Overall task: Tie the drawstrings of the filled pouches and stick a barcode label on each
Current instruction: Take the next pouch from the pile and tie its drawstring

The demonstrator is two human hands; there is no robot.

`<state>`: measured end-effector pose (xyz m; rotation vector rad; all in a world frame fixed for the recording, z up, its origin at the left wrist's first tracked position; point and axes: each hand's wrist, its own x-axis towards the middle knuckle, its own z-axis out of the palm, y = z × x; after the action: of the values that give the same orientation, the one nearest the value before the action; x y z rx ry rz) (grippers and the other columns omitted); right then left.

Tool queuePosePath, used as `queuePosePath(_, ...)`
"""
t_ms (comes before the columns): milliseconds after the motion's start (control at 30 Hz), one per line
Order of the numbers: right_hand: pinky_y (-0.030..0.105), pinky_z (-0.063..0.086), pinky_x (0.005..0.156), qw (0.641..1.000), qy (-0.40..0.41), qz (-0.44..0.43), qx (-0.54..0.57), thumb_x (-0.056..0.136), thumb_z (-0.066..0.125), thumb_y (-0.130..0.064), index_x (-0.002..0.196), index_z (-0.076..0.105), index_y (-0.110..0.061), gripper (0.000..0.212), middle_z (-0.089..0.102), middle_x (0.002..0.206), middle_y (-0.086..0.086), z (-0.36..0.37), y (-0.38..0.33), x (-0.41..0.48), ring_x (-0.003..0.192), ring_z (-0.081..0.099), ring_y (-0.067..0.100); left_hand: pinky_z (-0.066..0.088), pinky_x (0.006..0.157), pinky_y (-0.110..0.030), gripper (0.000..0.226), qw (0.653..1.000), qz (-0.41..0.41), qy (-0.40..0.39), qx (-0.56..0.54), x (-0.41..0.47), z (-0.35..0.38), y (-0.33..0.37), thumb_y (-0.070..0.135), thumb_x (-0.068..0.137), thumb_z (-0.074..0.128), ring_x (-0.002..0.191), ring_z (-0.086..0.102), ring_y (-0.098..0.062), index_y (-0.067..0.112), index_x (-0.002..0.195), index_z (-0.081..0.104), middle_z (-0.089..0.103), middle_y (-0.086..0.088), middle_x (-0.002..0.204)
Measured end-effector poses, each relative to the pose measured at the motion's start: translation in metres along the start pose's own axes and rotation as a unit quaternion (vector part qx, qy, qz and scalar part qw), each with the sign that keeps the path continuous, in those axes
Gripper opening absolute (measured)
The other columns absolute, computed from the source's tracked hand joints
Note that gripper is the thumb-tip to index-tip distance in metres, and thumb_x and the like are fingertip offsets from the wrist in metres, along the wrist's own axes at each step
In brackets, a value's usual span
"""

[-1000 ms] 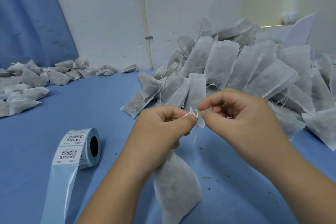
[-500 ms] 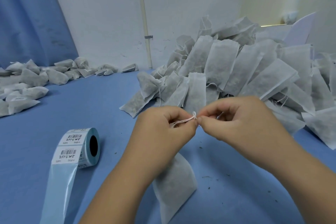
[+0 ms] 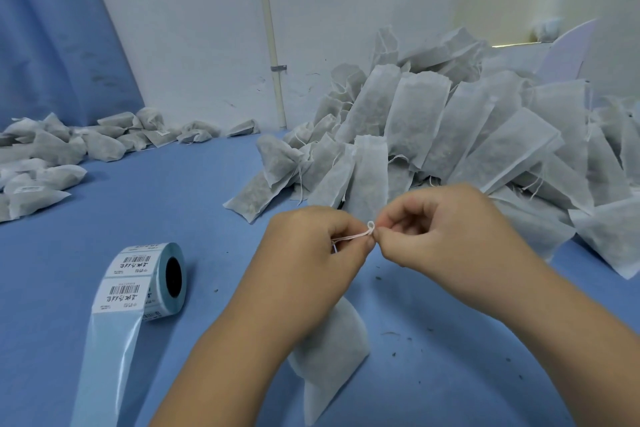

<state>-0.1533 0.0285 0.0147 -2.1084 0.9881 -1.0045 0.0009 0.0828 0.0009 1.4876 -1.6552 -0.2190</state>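
Note:
A filled white pouch [image 3: 332,354] hangs under my left hand [image 3: 311,263], its top hidden inside my curled fingers. Its thin white drawstring [image 3: 356,236] runs taut from my left fingers to my right hand [image 3: 446,229], with a small loop standing up where the two hands meet. My right thumb and forefinger pinch the string at that loop. A roll of barcode labels [image 3: 149,281] lies on the blue table [image 3: 173,204] to the left, with its blue backing strip trailing toward me.
A big heap of untied filled pouches [image 3: 467,128] fills the back right. Tied pouches [image 3: 45,156] lie piled at the far left against a blue curtain. A white wall with a thin pipe [image 3: 270,38] stands behind. Dark crumbs dot the table at the right.
Both hands have dropped slightly and drawn the drawstring out sideways. The loose loop between the fingertips has tightened into a small one, and the pouch has swung under my left forearm.

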Motion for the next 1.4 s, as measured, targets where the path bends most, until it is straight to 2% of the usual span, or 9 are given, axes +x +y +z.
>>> queuePosePath(167,0.022,0.045,0.051,0.999,0.011,0.005,0.051,0.062,0.063,-0.029,0.070,0.070,-0.030,0.011,0.064,0.058,0.001,0.000,-0.002,0.001,0.054,0.059,0.019,0.042,0.053,-0.019,0.010,0.991,-0.085,-0.011,-0.105,0.001,-0.003,0.004,0.031,0.083,0.072,0.053,0.052,-0.006,0.034,0.074,0.074,0.065,0.008,0.062)
queuePosePath(333,0.012,0.036,0.040,0.995,-0.001,0.039,0.095,0.067,0.063,-0.026,0.065,0.066,-0.022,0.004,0.062,0.054,-0.002,-0.001,-0.006,0.000,0.041,0.053,0.002,0.034,0.047,-0.011,0.013,0.978,-0.115,-0.032,-0.171,0.002,-0.006,0.007,0.033,0.085,0.070,0.041,0.041,0.001,0.028,0.073,0.074,0.058,0.014,0.053)
queuePosePath(500,0.013,0.036,0.040,0.996,0.015,0.043,0.080,0.074,0.065,-0.014,0.065,0.066,-0.020,0.012,0.063,0.054,0.000,-0.006,-0.005,0.001,0.039,0.051,0.001,0.040,0.058,-0.027,0.016,0.975,-0.138,-0.042,-0.169,0.003,-0.009,0.004,0.035,0.089,0.063,0.050,0.041,-0.007,0.038,0.078,0.074,0.064,0.015,0.061)
queuePosePath(633,0.011,0.034,0.039,0.997,0.022,0.044,0.065,0.075,0.064,-0.008,0.060,0.065,-0.017,0.017,0.064,0.053,0.001,-0.012,-0.004,0.001,0.038,0.046,0.000,0.040,0.057,-0.022,0.021,0.982,-0.138,-0.038,-0.126,0.003,-0.010,0.002,0.033,0.091,0.060,0.047,0.042,-0.002,0.033,0.074,0.072,0.059,0.014,0.056)
queuePosePath(733,0.011,0.031,0.036,0.997,0.038,0.051,0.042,0.073,0.063,-0.007,0.058,0.064,-0.016,0.018,0.064,0.052,0.001,-0.019,-0.001,0.003,0.037,0.043,0.000,0.033,0.047,-0.017,0.026,0.983,-0.144,-0.027,-0.111,0.004,-0.012,-0.001,0.025,0.089,0.060,0.043,0.034,-0.006,0.026,0.065,0.070,0.043,0.010,0.048)
queuePosePath(967,0.009,0.033,0.038,0.997,0.042,0.054,0.025,0.071,0.062,-0.006,0.061,0.065,-0.010,0.011,0.063,0.055,0.010,-0.026,0.003,0.006,0.039,0.050,-0.001,0.024,0.037,-0.013,0.034,0.981,-0.157,-0.021,-0.116,0.006,-0.014,-0.004,0.017,0.086,0.061,0.035,0.027,-0.005,0.024,0.053,0.065,0.030,0.012,0.038)
queuePosePath(1100,0.010,0.035,0.039,0.997,0.061,0.039,0.038,0.070,0.062,-0.009,0.060,0.065,-0.013,0.012,0.063,0.053,0.005,-0.022,0.007,0.006,0.040,0.049,-0.001,0.029,0.046,-0.019,0.027,0.979,-0.156,-0.013,-0.130,0.007,-0.016,-0.009,0.029,0.087,0.062,0.043,0.033,-0.007,0.029,0.061,0.070,0.036,0.013,0.044)
queuePosePath(1267,0.013,0.040,0.043,0.986,0.133,0.038,0.088,0.074,0.058,-0.011,0.066,0.065,-0.022,0.015,0.066,0.055,0.003,-0.031,0.014,0.011,0.042,0.051,0.004,0.037,0.056,-0.018,0.010,0.975,-0.168,-0.115,-0.092,0.005,-0.020,-0.018,0.032,0.087,0.063,0.061,0.049,-0.007,0.025,0.081,0.067,0.054,0.010,0.064)
queuePosePath(1400,0.015,0.043,0.045,0.980,0.151,0.013,0.129,0.079,0.059,-0.008,0.065,0.064,-0.024,0.022,0.066,0.057,0.003,-0.031,0.012,0.009,0.044,0.054,0.004,0.044,0.074,-0.032,0.029,0.958,-0.243,-0.123,-0.086,0.006,-0.020,-0.027,0.042,0.090,0.060,0.075,0.061,-0.013,0.014,0.089,0.067,0.066,0.007,0.078)
